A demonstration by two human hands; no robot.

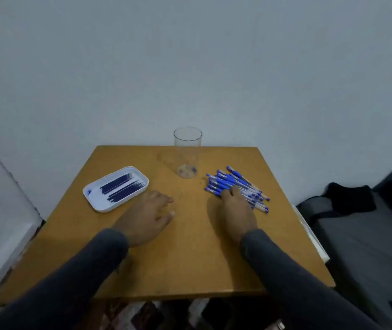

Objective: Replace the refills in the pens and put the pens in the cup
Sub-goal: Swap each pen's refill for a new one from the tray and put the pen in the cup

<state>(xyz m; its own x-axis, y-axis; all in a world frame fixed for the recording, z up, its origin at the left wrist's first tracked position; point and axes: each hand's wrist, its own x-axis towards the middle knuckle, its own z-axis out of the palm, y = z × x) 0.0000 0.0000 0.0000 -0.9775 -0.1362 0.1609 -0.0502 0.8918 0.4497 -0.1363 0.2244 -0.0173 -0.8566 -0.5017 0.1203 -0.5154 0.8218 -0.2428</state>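
Right hand [236, 210] touching pens [235, 185], cup [187, 152] upright

Clear plastic cup [187, 152] standing upright at the far edge of my table, nothing inside it that I can see. To its right, the pens [236, 186] lie in a loose heap, clear barrels with blue caps and blue grips, mostly slanting the same way, several stacked over one another. Over on the left, the refills [124, 190], thin dark blue sticks, lie roughly side by side in a shallow white tray [95, 198] that sits at an angle. Cup between the two groups, apart from both.
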